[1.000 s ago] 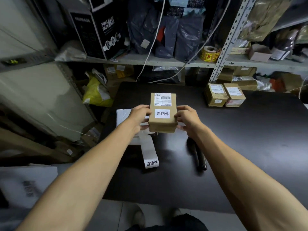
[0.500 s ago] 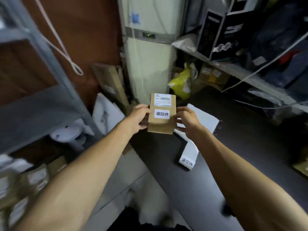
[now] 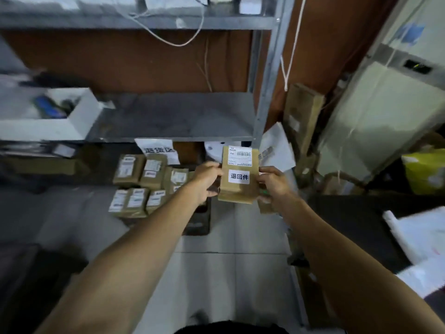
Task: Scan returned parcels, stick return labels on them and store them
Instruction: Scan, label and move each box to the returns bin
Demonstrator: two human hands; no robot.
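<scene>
A brown cardboard parcel (image 3: 238, 186) is held in the air between both hands, above the pale floor in front of a grey metal shelving unit (image 3: 168, 116). Its upper face carries a barcode shipping label (image 3: 240, 155) near the far end and a white return label (image 3: 238, 176) with black characters at the middle. The left hand (image 3: 207, 177) grips the parcel's left edge with curled fingers; the right hand (image 3: 273, 183) grips the right edge the same way. Just left of the hands, a cluster of similar labelled parcels (image 3: 144, 184) lies stacked at floor level under the lowest shelf board, below a white sign (image 3: 159, 150) hanging from that board's front edge. A white open box (image 3: 79, 116) sits at the shelf's left end.
</scene>
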